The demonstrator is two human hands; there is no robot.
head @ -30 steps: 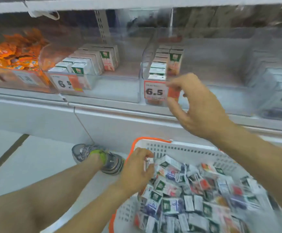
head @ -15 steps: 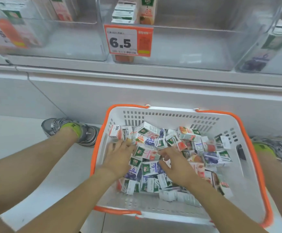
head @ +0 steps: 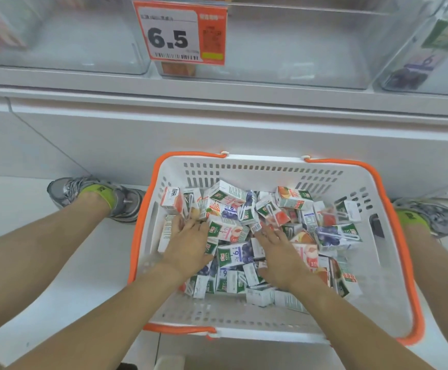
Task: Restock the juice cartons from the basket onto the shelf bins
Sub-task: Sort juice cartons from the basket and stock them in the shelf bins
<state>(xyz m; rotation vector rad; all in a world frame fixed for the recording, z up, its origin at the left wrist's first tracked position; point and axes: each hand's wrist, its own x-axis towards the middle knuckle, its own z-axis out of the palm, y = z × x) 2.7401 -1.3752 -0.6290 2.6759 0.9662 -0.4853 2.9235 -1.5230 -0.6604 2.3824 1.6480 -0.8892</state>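
Note:
A white basket with an orange rim (head: 393,236) stands on the floor before me, holding a loose heap of several small juice cartons (head: 233,255). Both my hands lie flat on the heap with fingers stretched out. My left hand (head: 188,244) rests on cartons at the basket's left side. My right hand (head: 278,252) rests on cartons near the middle. Neither hand grips a carton. Above, clear shelf bins (head: 284,49) sit on the shelf; the middle one carries a 6.5 price tag (head: 180,33).
My knees and grey shoes (head: 94,196) flank the basket on the white floor. The white shelf base (head: 217,129) rises right behind the basket. A bin at the upper right (head: 430,49) holds a carton with purple print.
My right hand came down from the price-tagged bin into the basket. My view dropped from the shelf to the basket. Both hands now lie spread on the cartons.

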